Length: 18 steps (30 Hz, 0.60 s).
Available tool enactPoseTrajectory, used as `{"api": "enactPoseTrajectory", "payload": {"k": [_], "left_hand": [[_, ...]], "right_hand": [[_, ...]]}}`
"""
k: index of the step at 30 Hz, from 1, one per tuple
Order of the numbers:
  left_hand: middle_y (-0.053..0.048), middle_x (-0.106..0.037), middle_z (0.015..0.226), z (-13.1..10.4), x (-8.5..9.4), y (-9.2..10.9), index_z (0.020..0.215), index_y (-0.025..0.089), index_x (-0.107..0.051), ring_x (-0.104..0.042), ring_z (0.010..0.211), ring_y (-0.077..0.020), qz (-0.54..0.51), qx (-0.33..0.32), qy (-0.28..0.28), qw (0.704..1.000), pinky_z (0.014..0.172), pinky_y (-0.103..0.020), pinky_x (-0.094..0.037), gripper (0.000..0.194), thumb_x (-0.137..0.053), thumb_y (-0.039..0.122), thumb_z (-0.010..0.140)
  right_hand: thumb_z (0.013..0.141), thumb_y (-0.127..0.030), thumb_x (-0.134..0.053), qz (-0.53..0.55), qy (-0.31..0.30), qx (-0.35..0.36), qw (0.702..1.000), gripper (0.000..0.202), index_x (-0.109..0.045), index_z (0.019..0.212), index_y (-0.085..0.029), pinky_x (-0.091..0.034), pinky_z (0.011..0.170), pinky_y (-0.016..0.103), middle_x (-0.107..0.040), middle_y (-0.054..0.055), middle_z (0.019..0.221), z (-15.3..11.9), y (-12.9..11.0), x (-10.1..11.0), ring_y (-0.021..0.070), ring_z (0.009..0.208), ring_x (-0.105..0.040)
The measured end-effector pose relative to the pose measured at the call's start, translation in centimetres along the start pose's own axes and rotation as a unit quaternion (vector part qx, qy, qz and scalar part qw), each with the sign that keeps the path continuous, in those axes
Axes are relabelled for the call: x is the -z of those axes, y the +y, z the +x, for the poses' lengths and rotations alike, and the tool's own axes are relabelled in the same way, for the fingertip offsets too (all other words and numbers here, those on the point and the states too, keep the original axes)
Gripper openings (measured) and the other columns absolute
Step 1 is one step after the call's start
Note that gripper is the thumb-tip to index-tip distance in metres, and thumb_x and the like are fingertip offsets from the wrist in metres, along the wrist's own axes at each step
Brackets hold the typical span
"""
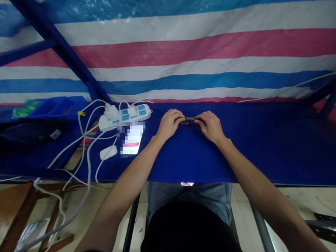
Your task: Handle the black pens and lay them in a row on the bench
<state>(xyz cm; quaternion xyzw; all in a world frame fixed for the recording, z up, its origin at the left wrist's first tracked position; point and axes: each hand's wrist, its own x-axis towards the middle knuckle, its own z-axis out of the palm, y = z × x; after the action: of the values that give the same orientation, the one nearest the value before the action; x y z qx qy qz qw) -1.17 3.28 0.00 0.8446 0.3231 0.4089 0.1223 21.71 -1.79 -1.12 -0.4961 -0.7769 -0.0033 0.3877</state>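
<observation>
the left hand (171, 124) pinches the left end of a dark piece (190, 120) between thumb and fingertips, and the right hand (210, 126) grips its right end in the same way, fingers bent and narrow. the piece is slim and lies crosswise to the right of the strip (125, 117), well apart from it, just over the worktop (255, 148); whether it is one part or two, i cannot tell.

the strip is white with blue sockets, and two white plugs (111, 112) sit in it. in front of the strip, on the person's side, lies a phone (132, 140) with a lit screen, partly blurred. a white pod (108, 152) with a cable lies in front of the strip's left half. white cables (88, 163) run from the strip's left end down past the worktop's near edge. left of the strip stands a blue bin (65, 107) with something green (26, 108) at its left. behind the strip hangs a striped sheet (198, 50).
</observation>
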Motion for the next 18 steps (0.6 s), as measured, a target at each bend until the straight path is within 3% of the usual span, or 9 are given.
{"api": "enactPoseTrajectory", "payload": {"k": [6, 12, 18], "left_hand": [[-0.005, -0.073, 0.102, -0.1, 0.1, 0.0, 0.096, 0.022, -0.074, -0.068, 0.099, -0.0208, -0.015, -0.018, 0.013, 1.000, 0.094, -0.041, -0.052, 0.004, -0.070, 0.024, 0.096], [-0.004, -0.074, 0.105, 0.0, 0.5, 0.9, 0.103, 0.022, -0.073, -0.066, 0.103, -0.0207, -0.005, 0.019, -0.031, 0.999, 0.098, -0.040, -0.049, 0.017, -0.060, 0.033, 0.103], [-0.004, -0.074, 0.101, 0.1, 0.2, 0.9, 0.094, 0.021, -0.073, -0.062, 0.096, -0.0212, 0.035, 0.040, -0.067, 0.996, 0.091, -0.039, -0.047, 0.023, -0.056, 0.032, 0.105]], "right_hand": [[0.103, -0.036, -0.053, 0.003, -0.015, -0.009, 1.000, 0.027, -0.074, 0.099, -0.020, -0.043, 0.079, 0.042, -0.073, 0.010, 0.092, 0.0, 0.0, -0.1, 0.0275, 0.088, -0.060], [0.099, -0.032, -0.060, 0.027, 0.013, -0.012, 0.999, 0.016, -0.071, 0.098, -0.022, -0.045, 0.081, 0.041, -0.072, 0.009, 0.095, 0.0, 0.1, 0.1, 0.0269, 0.090, -0.060], [0.097, -0.032, -0.063, 0.035, 0.026, -0.004, 0.999, 0.011, -0.069, 0.095, -0.022, -0.046, 0.080, 0.040, -0.070, 0.008, 0.093, 0.0, 0.0, 0.2, 0.0259, 0.089, -0.059]]}}
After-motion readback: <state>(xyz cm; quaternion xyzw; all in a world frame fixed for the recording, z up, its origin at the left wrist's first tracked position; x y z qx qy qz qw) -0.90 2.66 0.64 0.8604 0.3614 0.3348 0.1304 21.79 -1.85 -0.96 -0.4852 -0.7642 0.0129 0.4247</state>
